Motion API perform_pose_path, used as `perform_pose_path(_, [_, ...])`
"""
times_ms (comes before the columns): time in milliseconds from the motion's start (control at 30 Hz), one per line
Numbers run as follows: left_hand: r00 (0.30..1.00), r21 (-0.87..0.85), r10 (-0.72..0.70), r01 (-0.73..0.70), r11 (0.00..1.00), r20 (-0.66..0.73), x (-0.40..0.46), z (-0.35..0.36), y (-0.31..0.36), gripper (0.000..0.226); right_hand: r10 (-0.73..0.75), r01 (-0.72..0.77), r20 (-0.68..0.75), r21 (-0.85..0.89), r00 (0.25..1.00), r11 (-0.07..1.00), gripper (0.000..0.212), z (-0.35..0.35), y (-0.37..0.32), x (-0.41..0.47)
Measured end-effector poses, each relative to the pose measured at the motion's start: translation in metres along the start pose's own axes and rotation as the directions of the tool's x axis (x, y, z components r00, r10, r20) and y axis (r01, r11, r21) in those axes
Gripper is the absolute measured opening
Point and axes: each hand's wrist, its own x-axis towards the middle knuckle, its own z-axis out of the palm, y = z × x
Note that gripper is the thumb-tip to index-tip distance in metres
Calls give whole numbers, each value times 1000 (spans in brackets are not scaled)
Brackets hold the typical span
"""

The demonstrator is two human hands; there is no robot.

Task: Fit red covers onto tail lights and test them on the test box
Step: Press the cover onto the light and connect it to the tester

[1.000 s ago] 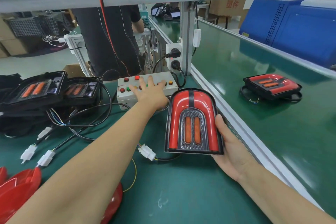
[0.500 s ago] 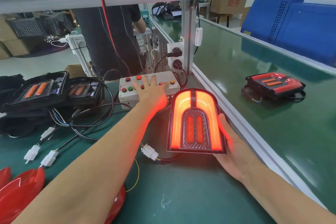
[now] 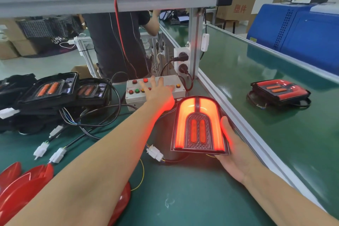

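Observation:
A tail light with its red cover [image 3: 199,124] stands tilted on the green bench, its outer band glowing bright red-orange. My right hand [image 3: 233,150] holds it from the right side and underneath, thumb along its edge. My left hand [image 3: 158,91] lies with straight fingers spread on the white test box [image 3: 176,93], pressing among its red, green and orange buttons. A white connector [image 3: 155,153] on the lamp's cable lies just left of the lamp.
Uncovered black tail lights [image 3: 53,90] with cables and white plugs pile at the left. Loose red covers [image 3: 22,187] lie at the lower left. A finished covered lamp [image 3: 279,91] sits on the conveyor belt to the right. Another person [image 3: 117,42] stands behind the bench.
The lamp was unlit a second ago and lit up while my left hand's fingers pressed the box's buttons. It stays lit now. Both hands have kept their places.

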Motion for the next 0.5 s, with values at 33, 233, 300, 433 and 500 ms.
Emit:
perform_pose_path(33, [1000, 7, 1, -1, 1000, 2, -1, 1, 0, 68, 1, -1, -6, 0, 1000, 1000, 53, 1, 0, 0])
perform_pose_path(233, [999, 22, 35, -35, 999, 33, 0, -5, -2, 67, 14, -16, -60, -19, 998, 1000, 45, 5, -2, 1])
perform_pose_path(300, [998, -35, 51, -50, 998, 44, -4, -9, -3, 68, 30, -31, -69, -10, 997, 999, 46, 5, -2, 2])
perform_pose_path(433, [989, -305, 33, -76, 949, -145, -21, -34, -27, 62, 80, -86, -115, -45, 990, 995, 56, 8, -5, 4])
perform_pose_path(500, [980, -450, -1, -91, 889, -199, -35, -47, -47, 49, 100, -111, -144, -71, 985, 991, 55, 11, -6, 6])
